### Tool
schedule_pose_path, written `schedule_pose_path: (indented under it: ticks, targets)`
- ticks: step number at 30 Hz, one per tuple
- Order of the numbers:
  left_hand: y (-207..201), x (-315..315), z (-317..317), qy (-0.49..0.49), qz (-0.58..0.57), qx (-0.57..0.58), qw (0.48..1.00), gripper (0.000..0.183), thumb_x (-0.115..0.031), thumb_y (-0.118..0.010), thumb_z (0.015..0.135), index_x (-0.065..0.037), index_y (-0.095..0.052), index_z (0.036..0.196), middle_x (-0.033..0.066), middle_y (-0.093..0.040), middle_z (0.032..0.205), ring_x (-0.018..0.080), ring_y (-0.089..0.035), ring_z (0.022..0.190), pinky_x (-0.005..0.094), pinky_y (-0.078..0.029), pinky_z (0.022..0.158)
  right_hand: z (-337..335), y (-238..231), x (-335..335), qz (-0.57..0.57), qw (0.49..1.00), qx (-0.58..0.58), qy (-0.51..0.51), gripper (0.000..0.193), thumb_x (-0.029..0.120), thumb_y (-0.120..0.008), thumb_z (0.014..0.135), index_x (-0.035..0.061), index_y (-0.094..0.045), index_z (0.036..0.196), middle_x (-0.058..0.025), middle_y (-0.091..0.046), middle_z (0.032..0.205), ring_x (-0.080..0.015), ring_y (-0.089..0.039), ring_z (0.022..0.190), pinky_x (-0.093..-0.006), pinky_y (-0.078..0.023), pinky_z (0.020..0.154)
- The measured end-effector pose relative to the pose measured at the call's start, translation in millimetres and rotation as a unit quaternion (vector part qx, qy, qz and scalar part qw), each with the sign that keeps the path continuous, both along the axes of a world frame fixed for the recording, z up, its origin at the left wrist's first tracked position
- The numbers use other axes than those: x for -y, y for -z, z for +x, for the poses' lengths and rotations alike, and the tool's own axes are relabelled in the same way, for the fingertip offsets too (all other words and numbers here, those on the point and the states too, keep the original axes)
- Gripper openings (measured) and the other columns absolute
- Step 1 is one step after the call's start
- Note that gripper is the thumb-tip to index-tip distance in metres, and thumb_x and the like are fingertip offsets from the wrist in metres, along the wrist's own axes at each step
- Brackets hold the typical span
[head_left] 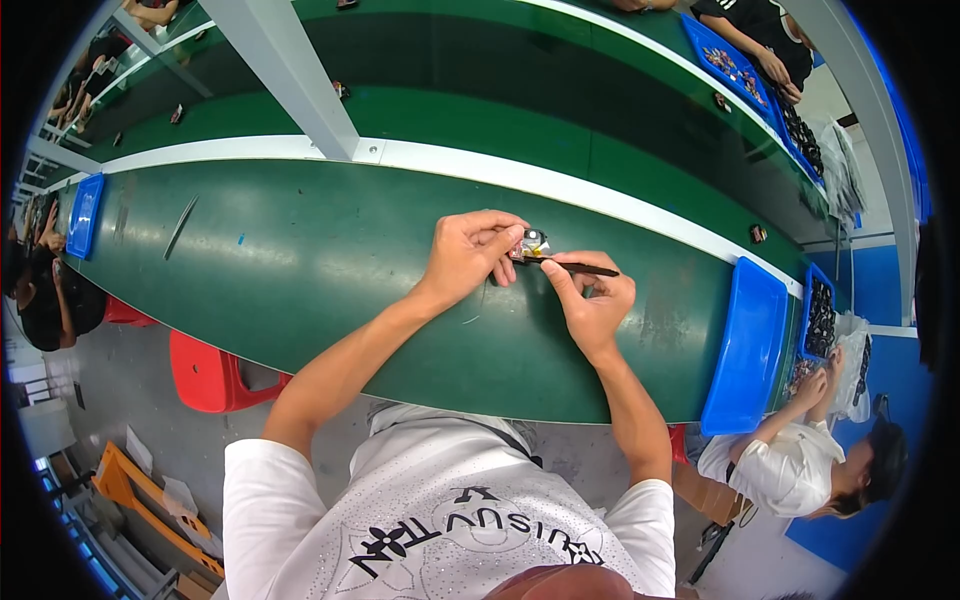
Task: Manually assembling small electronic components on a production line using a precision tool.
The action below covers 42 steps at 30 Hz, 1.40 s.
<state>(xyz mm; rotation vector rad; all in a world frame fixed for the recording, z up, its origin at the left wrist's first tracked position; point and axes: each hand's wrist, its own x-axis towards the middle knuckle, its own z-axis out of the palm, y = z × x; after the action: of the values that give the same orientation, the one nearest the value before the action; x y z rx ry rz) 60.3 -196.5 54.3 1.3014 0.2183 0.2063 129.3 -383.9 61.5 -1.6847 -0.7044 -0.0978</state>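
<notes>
Over the green work surface (400, 230), my left hand (462, 258) pinches a small black device (535, 240) between thumb and fingers. The device has a round pale spot on top and bits of yellow and red at its middle, too small to make out. My right hand (598, 305) is closed on a slim black stick-like tool (590, 268). One end of the tool meets the device's near edge, while the other sticks out past my fingers to the right. I cannot tell the tool's exact kind.
A blue tray (745, 345) stands at the right, another blue tray (86, 216) at the far left. Behind a white rail (420, 158) runs a green conveyor belt (450, 90) carrying small parts. A white post (285, 75) rises there. Co-workers sit on both sides; a red stool (205, 372) is at left.
</notes>
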Motion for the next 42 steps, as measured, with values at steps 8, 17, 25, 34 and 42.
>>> schedule_pose_path:
  ticks: [8,17,25,34,42]
  targets:
    - [1,-4,1,-0.010,0.027,0.029,0.999,0.021,-0.007,-0.063,0.102,0.010,-0.071,0.110,0.0102,-0.067,0.080,0.0160,-0.068,0.058,0.0253,-0.055,0.048,6,-3,0,0.046,0.998,-0.040,-0.011,0.013,-0.001,-0.084,0.082,-0.0014,-0.076,0.092,-0.0017,-0.073,0.077,0.0001,-0.043,0.048,-0.0201,-0.030,0.045]
    - [-2,-4,0,0.003,0.039,0.028,0.999,0.020,-0.007,-0.063,0.102,0.009,-0.071,0.111,0.0096,-0.066,0.081,0.0150,-0.067,0.059,0.0247,-0.054,0.047,5,-7,-1,-0.002,0.997,0.050,-0.050,0.015,0.000,-0.084,0.081,0.0024,-0.077,0.094,-0.0050,-0.076,0.082,-0.0038,-0.045,0.046,-0.0210,-0.033,0.045]
    - [-1,-3,-1,0.004,0.050,0.033,0.998,0.020,-0.007,-0.062,0.102,0.010,-0.071,0.110,0.0099,-0.066,0.081,0.0151,-0.068,0.059,0.0243,-0.054,0.047,4,-10,-2,-0.008,0.996,0.067,-0.059,0.014,0.001,-0.084,0.080,0.0026,-0.077,0.092,-0.0036,-0.078,0.082,-0.0044,-0.044,0.045,-0.0217,-0.033,0.044]
    - [0,-6,0,0.041,0.004,-0.025,0.999,0.023,-0.010,-0.063,0.102,0.009,-0.070,0.112,0.0098,-0.066,0.081,0.0154,-0.068,0.060,0.0249,-0.055,0.048,2,-16,-3,-0.028,0.976,0.198,-0.080,0.013,0.000,-0.083,0.078,0.0072,-0.075,0.085,-0.0041,-0.079,0.084,-0.0102,-0.059,0.049,-0.0241,-0.036,0.046]
    - [0,5,0,0.024,0.048,-0.004,0.999,0.023,-0.002,-0.071,0.094,0.008,-0.069,0.114,0.0083,-0.069,0.079,0.0114,-0.067,0.060,0.0233,-0.052,0.048,2,-13,-1,-0.058,0.963,0.251,-0.072,0.017,-0.001,-0.083,0.076,0.0090,-0.074,0.086,-0.0027,-0.079,0.084,-0.0116,-0.066,0.056,-0.0246,-0.035,0.047]
